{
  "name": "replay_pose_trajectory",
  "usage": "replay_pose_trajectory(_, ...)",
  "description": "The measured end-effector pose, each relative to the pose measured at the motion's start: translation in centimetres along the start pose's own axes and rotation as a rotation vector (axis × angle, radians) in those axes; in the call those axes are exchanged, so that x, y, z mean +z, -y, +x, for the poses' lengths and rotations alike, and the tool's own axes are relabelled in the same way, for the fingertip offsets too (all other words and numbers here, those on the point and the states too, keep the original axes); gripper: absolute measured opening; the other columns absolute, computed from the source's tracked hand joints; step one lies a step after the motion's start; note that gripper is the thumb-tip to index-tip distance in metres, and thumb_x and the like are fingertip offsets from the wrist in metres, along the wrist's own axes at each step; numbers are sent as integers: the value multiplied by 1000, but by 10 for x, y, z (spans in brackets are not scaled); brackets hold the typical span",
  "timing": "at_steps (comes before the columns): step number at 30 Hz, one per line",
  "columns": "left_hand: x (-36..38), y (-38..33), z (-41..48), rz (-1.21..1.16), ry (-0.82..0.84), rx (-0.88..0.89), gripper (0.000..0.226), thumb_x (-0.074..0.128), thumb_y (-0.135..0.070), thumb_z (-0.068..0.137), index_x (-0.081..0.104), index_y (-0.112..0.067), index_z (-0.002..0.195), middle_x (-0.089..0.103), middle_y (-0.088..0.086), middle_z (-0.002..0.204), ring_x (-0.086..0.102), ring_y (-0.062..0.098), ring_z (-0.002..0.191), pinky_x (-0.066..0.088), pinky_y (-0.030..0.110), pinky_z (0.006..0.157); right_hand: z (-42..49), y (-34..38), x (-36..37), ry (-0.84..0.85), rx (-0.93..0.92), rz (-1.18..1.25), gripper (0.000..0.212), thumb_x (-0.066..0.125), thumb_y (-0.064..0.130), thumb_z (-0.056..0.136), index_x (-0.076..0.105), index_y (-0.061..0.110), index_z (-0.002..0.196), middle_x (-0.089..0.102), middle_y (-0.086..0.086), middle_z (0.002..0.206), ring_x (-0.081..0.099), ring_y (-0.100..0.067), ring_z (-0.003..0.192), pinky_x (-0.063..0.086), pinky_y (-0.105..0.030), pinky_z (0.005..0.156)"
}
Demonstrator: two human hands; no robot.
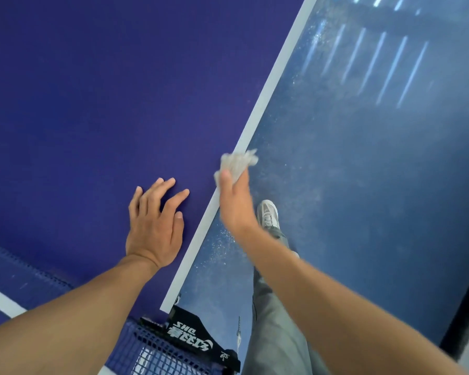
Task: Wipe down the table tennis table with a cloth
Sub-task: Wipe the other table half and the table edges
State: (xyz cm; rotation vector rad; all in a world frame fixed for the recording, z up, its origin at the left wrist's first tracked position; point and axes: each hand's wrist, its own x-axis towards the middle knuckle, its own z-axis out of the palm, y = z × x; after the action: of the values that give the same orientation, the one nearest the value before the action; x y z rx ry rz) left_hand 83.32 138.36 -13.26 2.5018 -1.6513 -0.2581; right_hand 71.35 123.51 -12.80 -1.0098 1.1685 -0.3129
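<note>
Head view: small crumpled whitish cloth (pixel 237 165) sits right on the table's side edge, bunched up over the white border stripe (pixel 271 85), part of it poking out past the edge over the floor. Right hand (pixel 236 204) grips it from behind, thumb pressed on the cloth's near side, other fingers hidden under the wad; hand and cloth are both motion-blurred, so finer detail can't be told. Right forearm comes in from the lower right, crossing above the floor, outside the table edge.

Matte purple-blue table tennis table (pixel 92 90) fills the left and top of the pic, its white stripe running diagonally from top centre down to the net post. Left hand (pixel 153 226) lies palm-down on the tabletop, fingers straight and spread, holding nothing, just beside the stripe and near the right hand but apart from it. Left forearm enters from the bottom left corner.

At bottom centre a black net clamp w/ white lettering (pixel 198 339) sits at the table's edge, w/ blue mesh net (pixel 157 353) attached to its left. Beyond the net, lower left, another bit of tabletop w/ a white line (pixel 0 299) shows.

Right of the table: glossy blue speckled floor (pixel 363 158) w/ streaky light reflections up top. Person's grey trouser leg (pixel 276 320) and a light grey-white sneaker (pixel 268 213) stand on it, close beside the table edge, shoe partly behind the right wrist
</note>
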Motion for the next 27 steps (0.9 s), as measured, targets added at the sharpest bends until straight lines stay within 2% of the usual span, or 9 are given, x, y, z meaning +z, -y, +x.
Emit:
replay_pose_trajectory(1,0,0,0,2,4,-2,44,34,-25,102,50,-19,143,40,10,155,33,33,149,12,55,127,-15,-10,4,41,11,-23,63,39,33,109,3,49,158,43,19,151,51,3,134,39,-8,102)
replay_pose_trajectory(3,0,0,0,2,9,2,44,33,-25,103,50,-18,143,40,11,155,33,33,149,11,54,128,-20,-16,5,78,66,-75,69,37,46,103,-2,50,160,46,9,150,54,-9,132,42,-33,111)
replay_pose_trajectory(5,0,0,0,2,5,2,44,34,-24,102,51,-18,142,41,11,155,33,32,149,9,53,128,2,-5,-3,81,111,-92,73,39,51,96,5,40,159,50,-5,144,57,-22,119,49,-48,100)
replay_pose_trajectory(7,0,1,0,-6,11,-9,43,34,-24,102,51,-19,142,41,10,154,33,32,149,8,52,128,33,20,-15,52,62,-82,66,43,50,95,18,27,151,51,-4,134,56,-19,107,49,-45,87)
replay_pose_trajectory(12,-3,2,1,-11,54,-26,43,35,-25,102,52,-20,141,42,9,155,34,32,149,9,52,128,123,98,-54,-137,14,-141,67,39,45,106,10,30,164,54,2,145,56,-24,129,46,-45,108)
replay_pose_trajectory(17,1,1,1,-16,74,-32,43,33,-27,103,51,-22,142,42,9,155,34,31,148,9,53,128,136,113,-46,-305,-11,-41,64,46,35,106,19,26,164,55,8,139,55,-9,118,36,-24,97)
replay_pose_trajectory(21,2,-3,0,-19,60,-52,42,36,-24,102,53,-21,140,45,10,152,37,33,147,11,54,128,76,69,-25,-216,26,67,65,53,29,106,22,27,163,52,8,148,58,-4,126,43,-1,86)
replay_pose_trajectory(23,2,-4,0,-27,52,-64,41,36,-23,101,55,-20,138,47,11,150,38,33,145,12,55,128,51,54,-20,-110,73,52,71,52,30,105,13,32,165,46,13,155,54,-2,134,44,-6,96)
replay_pose_trajectory(27,1,-8,5,-39,18,-85,37,39,-22,101,60,-17,131,52,13,142,44,36,140,15,55,127,74,62,-33,-58,62,-22,73,49,35,106,7,28,165,39,6,161,45,-9,142,36,-34,121)
